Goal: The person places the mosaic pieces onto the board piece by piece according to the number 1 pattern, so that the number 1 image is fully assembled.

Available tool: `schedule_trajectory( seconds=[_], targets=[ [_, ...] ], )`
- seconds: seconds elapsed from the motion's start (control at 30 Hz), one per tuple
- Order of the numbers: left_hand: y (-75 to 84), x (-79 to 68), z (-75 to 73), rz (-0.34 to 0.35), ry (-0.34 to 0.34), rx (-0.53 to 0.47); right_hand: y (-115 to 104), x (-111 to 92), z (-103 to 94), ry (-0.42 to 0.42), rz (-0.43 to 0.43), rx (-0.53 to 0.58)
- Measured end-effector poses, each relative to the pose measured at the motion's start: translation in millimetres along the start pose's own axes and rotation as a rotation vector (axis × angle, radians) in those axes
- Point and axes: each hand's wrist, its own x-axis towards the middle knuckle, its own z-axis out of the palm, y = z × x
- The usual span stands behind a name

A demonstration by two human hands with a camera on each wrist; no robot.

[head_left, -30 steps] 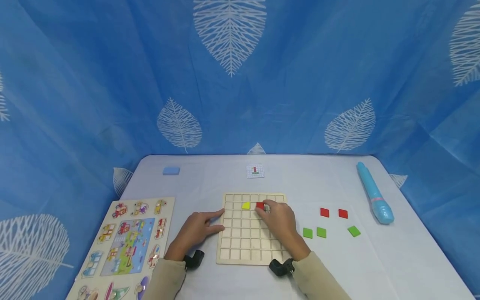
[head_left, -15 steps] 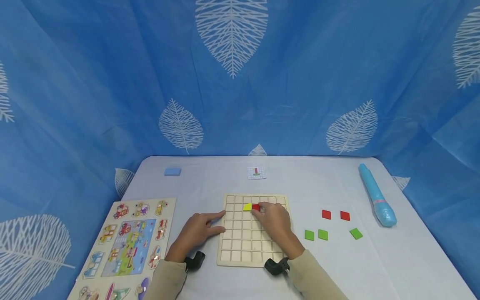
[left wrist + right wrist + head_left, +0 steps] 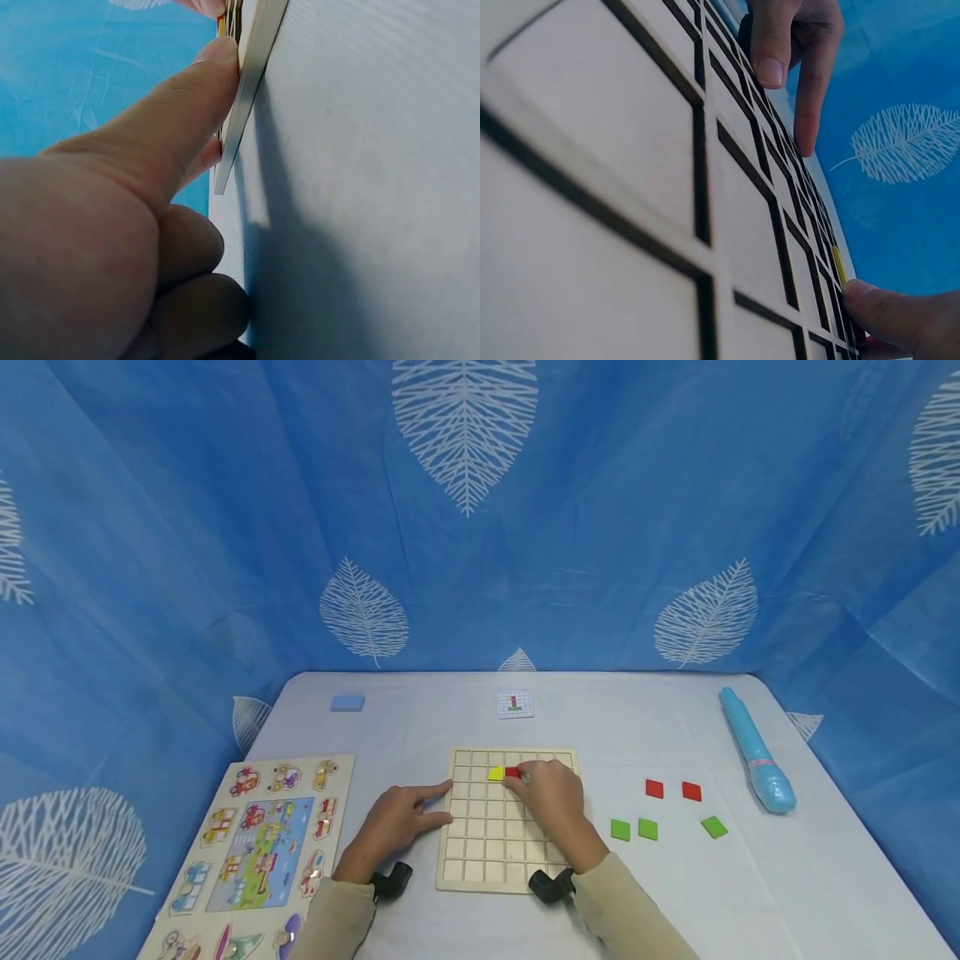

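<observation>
A square wooden grid board (image 3: 476, 850) lies on the table in front of me. My left hand (image 3: 399, 818) rests its thumb and forefinger on the board's left edge, its other fingers curled in the left wrist view. Near the far side of the board, my right hand (image 3: 557, 793) pinches a red square tile (image 3: 512, 772) between thumb and forefinger, partly covering it. Just left of that tile sits a yellow piece (image 3: 496, 774) with one slanted corner, its edge also visible beside the right thumb (image 3: 870, 304) in the right wrist view.
Two red tiles (image 3: 655, 788) and three green tiles (image 3: 620, 830) lie right of the board. Beyond it is a small pattern card (image 3: 515, 705). A blue block (image 3: 348, 702), a vehicle peg puzzle (image 3: 343, 785) and a light-blue wrapped, club-shaped object (image 3: 759, 752) lie around the table.
My right hand has moved the red tile left across the board, from one cell away to right beside the yellow piece. The left hand stays at the board's edge.
</observation>
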Motion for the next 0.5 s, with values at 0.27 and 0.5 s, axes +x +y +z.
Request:
schedule_trajectory(
  seconds=[0.27,0.5],
  targets=[
    [1.2,0.1,1.0,-0.007,0.008,0.017,2.2,3.5,0.9,-0.009,0.012,0.011],
    [0.7,0.6,3.1,-0.02,0.022,0.037,4.8,10.3,3.1,-0.006,-0.014,0.0]
  ],
)
